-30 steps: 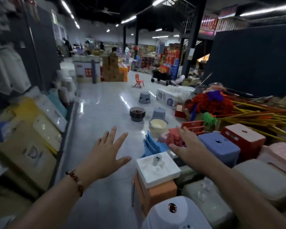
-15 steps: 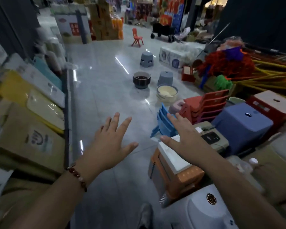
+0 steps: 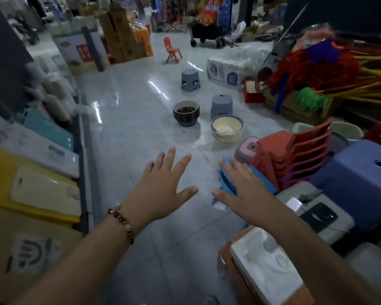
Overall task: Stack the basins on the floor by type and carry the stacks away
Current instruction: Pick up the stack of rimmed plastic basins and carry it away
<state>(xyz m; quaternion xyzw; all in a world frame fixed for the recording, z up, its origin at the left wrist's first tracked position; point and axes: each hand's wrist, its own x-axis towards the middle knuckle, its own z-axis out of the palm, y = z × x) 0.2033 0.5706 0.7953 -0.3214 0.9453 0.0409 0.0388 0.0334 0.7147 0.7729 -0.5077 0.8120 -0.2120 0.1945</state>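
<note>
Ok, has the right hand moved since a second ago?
Yes. The right hand has shifted left, judged against the stack of red chairs: it lay on that stack before, and is now open in front of the blue chairs beside it.

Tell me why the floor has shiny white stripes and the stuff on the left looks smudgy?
In the head view, the stripes on the floor are glare, probably ceiling lights mirrored in glossy tiles; the shelf goods at the left edge are blurred and stretched, likely by the wide lens and head motion; the dark basin and cream basin stay fairly sharp.
</note>
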